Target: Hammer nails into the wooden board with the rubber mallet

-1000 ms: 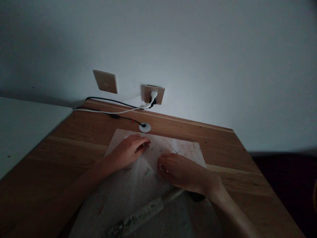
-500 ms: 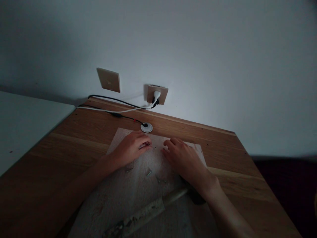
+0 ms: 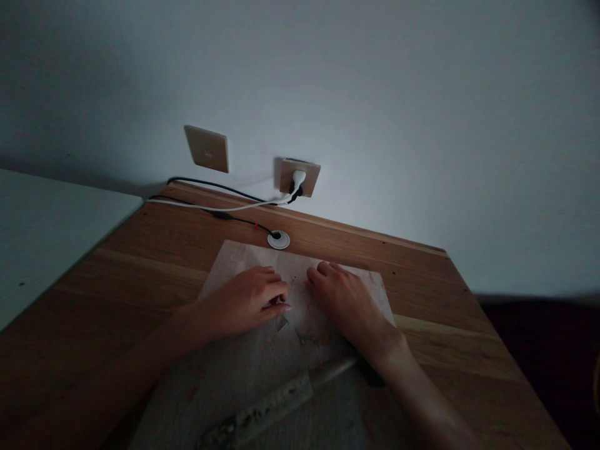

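My left hand (image 3: 250, 299) is over the left part of a pale board (image 3: 234, 253), its fingers curled and its thumb close to the index fingertip. Whatever may be in that pinch is too small to make out. Just below the thumb lies a small metal piece (image 3: 282, 323), and more thin metal bits (image 3: 305, 339) are to its right. My right hand (image 3: 340, 297) rests on the board's right side with bent fingers, their tips hidden. Below my right wrist lies a hammer (image 3: 281, 400) with a worn handle, its dark head partly covered by the forearm.
The board lies on a wooden desk (image 3: 426, 287) against a white wall (image 3: 398, 125). Behind it are a round cable grommet (image 3: 279, 240), a wall socket (image 3: 309, 181) with plugs, black and white cables (image 3: 210, 207) and a blank wall plate (image 3: 207, 149). A white surface (image 3: 56, 231) adjoins at left.
My left hand has moved down and slightly toward me, over a spot where a small metal piece lay, and its thumb has come lower. My right hand has barely moved, its fingers slightly more curled.
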`<control>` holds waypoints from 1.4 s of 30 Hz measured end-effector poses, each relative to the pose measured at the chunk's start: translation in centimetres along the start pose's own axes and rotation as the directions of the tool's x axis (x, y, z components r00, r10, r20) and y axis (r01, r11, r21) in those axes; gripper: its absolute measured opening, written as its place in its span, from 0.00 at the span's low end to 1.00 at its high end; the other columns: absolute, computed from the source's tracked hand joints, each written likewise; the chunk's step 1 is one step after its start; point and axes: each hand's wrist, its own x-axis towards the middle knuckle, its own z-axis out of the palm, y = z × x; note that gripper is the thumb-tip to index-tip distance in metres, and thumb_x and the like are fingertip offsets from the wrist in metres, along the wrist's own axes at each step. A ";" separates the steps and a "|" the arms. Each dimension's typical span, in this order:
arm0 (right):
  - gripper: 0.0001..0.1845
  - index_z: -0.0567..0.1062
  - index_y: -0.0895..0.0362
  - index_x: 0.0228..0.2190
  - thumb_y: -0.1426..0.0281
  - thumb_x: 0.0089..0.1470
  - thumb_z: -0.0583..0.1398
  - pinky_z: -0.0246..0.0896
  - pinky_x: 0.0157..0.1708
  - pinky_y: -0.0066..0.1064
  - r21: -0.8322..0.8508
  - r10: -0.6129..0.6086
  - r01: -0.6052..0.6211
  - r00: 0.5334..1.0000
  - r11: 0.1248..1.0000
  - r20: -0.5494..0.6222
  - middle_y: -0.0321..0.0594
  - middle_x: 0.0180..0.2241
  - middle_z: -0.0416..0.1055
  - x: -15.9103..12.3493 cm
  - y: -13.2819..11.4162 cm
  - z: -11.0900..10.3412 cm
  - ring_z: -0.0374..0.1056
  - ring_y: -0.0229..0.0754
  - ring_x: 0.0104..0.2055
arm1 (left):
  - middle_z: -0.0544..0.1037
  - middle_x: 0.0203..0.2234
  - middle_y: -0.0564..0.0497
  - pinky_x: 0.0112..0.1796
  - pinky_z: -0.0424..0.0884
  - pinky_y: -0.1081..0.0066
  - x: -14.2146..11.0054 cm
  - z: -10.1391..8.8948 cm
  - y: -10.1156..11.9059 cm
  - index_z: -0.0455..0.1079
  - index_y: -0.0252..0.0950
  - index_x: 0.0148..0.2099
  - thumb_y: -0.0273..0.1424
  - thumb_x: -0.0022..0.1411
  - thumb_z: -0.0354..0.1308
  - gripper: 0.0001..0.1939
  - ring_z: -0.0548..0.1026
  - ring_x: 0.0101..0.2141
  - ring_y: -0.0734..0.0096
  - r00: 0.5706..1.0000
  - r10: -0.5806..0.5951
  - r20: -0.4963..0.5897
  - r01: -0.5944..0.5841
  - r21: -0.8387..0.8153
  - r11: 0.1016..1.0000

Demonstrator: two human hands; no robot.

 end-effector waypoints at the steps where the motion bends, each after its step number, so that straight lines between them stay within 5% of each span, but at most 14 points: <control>1: 0.10 0.80 0.57 0.41 0.77 0.71 0.58 0.69 0.37 0.38 -0.001 -0.010 0.010 1.000 1.000 -0.002 0.45 0.40 0.79 0.0 0.0 0.0 0.78 0.52 0.44 | 0.79 0.34 0.51 0.41 0.68 0.65 0.1 0.0 0.0 0.75 0.37 0.39 0.31 0.71 0.66 0.06 0.77 0.40 0.61 1.000 -0.007 -0.005 0.007 0.007 1.000; 9: 0.14 0.79 0.59 0.42 0.84 0.68 0.55 0.67 0.37 0.37 0.049 -0.043 0.043 0.999 0.998 -0.012 0.47 0.41 0.78 -0.4 -0.1 -0.5 0.76 0.51 0.45 | 0.81 0.42 0.47 0.45 0.72 0.64 2.4 -0.9 -0.9 0.74 0.36 0.45 0.24 0.68 0.63 0.05 0.79 0.44 0.60 0.993 -0.072 -0.095 0.070 -0.028 0.997; 15: 0.14 0.79 0.58 0.43 0.83 0.69 0.55 0.64 0.39 0.36 0.165 -0.078 0.083 0.996 0.983 -0.039 0.46 0.41 0.77 -0.6 0.6 -0.6 0.74 0.50 0.45 | 0.83 0.40 0.49 0.41 0.73 0.68 4.8 -2.7 -2.0 0.76 0.36 0.46 0.16 0.59 0.61 0.15 0.83 0.40 0.63 0.995 -0.059 0.077 0.067 -0.106 0.992; 26: 0.09 0.79 0.57 0.38 0.80 0.68 0.60 0.67 0.42 0.29 0.506 -0.293 0.201 0.950 0.839 0.108 0.38 0.39 0.80 -2.2 1.0 -2.3 0.76 0.40 0.41 | 0.86 0.40 0.48 0.44 0.75 0.66 5.6 -0.8 -2.5 0.79 0.36 0.45 0.13 0.62 0.57 0.17 0.84 0.43 0.62 0.998 0.019 0.053 -0.013 -0.115 0.993; 31: 0.09 0.80 0.57 0.42 0.79 0.69 0.59 0.67 0.42 0.32 0.520 -0.272 0.175 0.955 0.836 0.117 0.40 0.42 0.80 -2.1 1.1 -2.2 0.76 0.42 0.42 | 0.86 0.39 0.49 0.44 0.75 0.68 5.7 -1.2 -2.3 0.80 0.36 0.45 0.11 0.60 0.56 0.19 0.84 0.42 0.64 0.996 0.049 0.070 -0.039 -0.140 0.989; 36: 0.14 0.80 0.52 0.53 0.74 0.70 0.61 0.69 0.53 0.36 0.517 -0.237 0.148 0.965 0.843 0.111 0.42 0.49 0.81 -2.7 2.8 -3.1 0.77 0.46 0.51 | 0.86 0.40 0.48 0.45 0.76 0.66 5.6 -1.1 -2.0 0.81 0.36 0.44 0.13 0.62 0.58 0.17 0.84 0.42 0.61 0.994 0.087 0.065 -0.085 -0.043 0.995; 42: 0.12 0.82 0.55 0.48 0.73 0.70 0.59 0.71 0.41 0.34 0.420 0.018 -0.044 0.998 0.906 0.066 0.42 0.42 0.84 -3.3 7.0 -2.9 0.79 0.43 0.38 | 0.85 0.34 0.51 0.38 0.73 0.68 5.4 -0.7 -1.9 0.81 0.38 0.40 0.10 0.61 0.57 0.19 0.83 0.36 0.65 0.987 0.155 0.036 -0.156 0.041 0.987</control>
